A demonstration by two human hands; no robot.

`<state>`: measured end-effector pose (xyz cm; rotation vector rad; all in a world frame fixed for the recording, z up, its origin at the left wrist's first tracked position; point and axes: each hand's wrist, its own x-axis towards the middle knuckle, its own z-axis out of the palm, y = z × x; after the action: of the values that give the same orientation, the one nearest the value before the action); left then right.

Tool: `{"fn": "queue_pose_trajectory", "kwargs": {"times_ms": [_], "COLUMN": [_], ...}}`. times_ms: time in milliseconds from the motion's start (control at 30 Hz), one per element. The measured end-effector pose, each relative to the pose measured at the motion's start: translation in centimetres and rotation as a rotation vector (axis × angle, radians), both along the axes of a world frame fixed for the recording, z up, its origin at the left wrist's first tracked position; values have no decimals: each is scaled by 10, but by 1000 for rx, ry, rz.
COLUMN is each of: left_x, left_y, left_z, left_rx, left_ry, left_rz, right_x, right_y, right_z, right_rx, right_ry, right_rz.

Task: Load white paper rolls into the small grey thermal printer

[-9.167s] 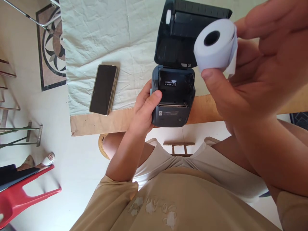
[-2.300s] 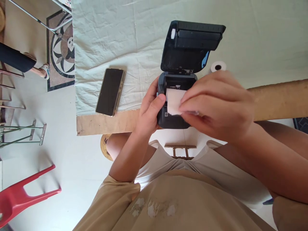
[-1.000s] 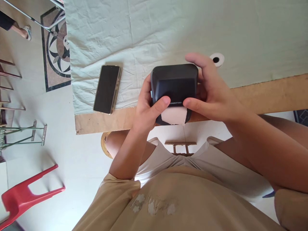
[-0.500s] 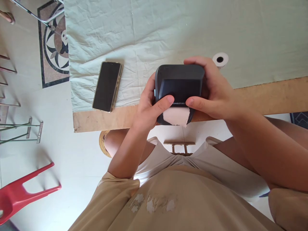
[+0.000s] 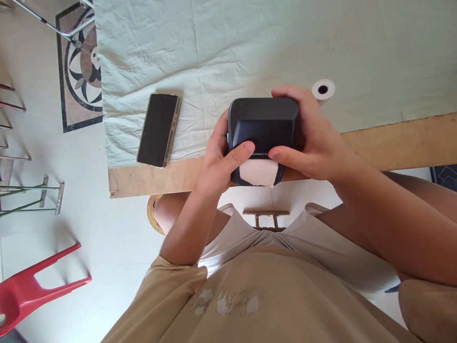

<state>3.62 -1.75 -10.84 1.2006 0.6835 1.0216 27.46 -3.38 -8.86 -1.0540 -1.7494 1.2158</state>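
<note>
"Printer [image 5: 264, 126], the dark Niimbot one: where is it now, pls?"

"In both hands, approx. middle of the view, its lower end over the wooden border [image 5: 400, 140] of the table. Whether it also rests on the wood, I can't tell."

"And how does each hand hold it?"

"L hand [image 5: 219, 159] grasps the L side; its thumb lies on the front part of the lid and covers some of the lettering. R hand [image 5: 314, 136] grasps the R side; its thumb lies at the other end of the lettering, and one finger goes along the far R corner. Other fingers are mostly hidden, so I can't say more abt. them."

"Lid?"

"It is down. Paper strip [image 5: 259, 171] w/ uneven edge comes out below it and covers most of the printer's front end."

"OK, and on the tablecloth [image 5: 150, 52]?"

"White paper roll [image 5: 323, 98] w/ black core, round face up, near the R hand. Smartphone [image 5: 159, 129] in transparent case, dark screen up, lies to the L, apart from the L hand."

"And the floor?"

"Red plastic seat [image 5: 21, 291] on the L, plus panda mosaic [image 5: 80, 66], partly hidden by the cloth."
</note>
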Motion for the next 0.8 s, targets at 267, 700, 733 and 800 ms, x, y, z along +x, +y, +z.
{"fn": "queue_pose_trajectory", "kwargs": {"times_ms": [267,700,733,800], "left_x": [0,10,9,8], "left_y": [-3,7,6,5], "left_z": [13,-4,-2,-1], "left_rx": [-53,-114,-130,-141], "left_ry": [54,-10,5,38], "left_rz": [-46,133,136,146], "right_x": [-3,-9,-10,-12], "right_y": [-2,-10,-11,-12], "right_z": [3,9,14,22], "right_rx": [-12,268,296,295], "right_ry": [15,-164,-198,-241], "right_rz": [-38,-231,-243,-243]}}
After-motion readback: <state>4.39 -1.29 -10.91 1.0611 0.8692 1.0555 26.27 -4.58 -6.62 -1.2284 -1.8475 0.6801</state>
